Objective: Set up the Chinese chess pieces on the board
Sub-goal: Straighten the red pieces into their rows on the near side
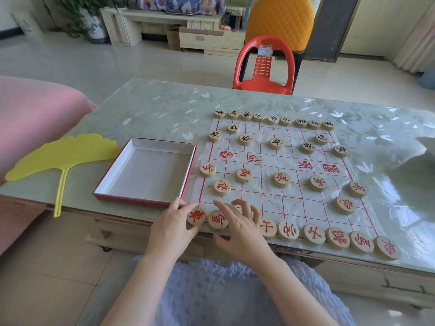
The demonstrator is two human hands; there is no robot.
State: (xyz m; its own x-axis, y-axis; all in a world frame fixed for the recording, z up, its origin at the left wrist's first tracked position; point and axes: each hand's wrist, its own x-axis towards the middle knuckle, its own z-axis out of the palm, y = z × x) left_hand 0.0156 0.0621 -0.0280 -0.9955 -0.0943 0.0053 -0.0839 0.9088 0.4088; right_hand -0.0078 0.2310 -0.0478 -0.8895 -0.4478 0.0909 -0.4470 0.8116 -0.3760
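Pinching the red corner piece (196, 216) between thumb and forefinger, my left hand (173, 223) holds it at the near-left corner of the board (294, 158). My right hand (240, 228) arches just beside it, fingers curled over the back rank. I cannot tell whether it grips anything. The near row lies right along the bench (153, 107) edge, so I judge a clumsy push could tip a disc over, or drag the thin sheet and skew the neighbouring piece (217, 220). The box (146, 175) crowds the left; mid-board offers room.
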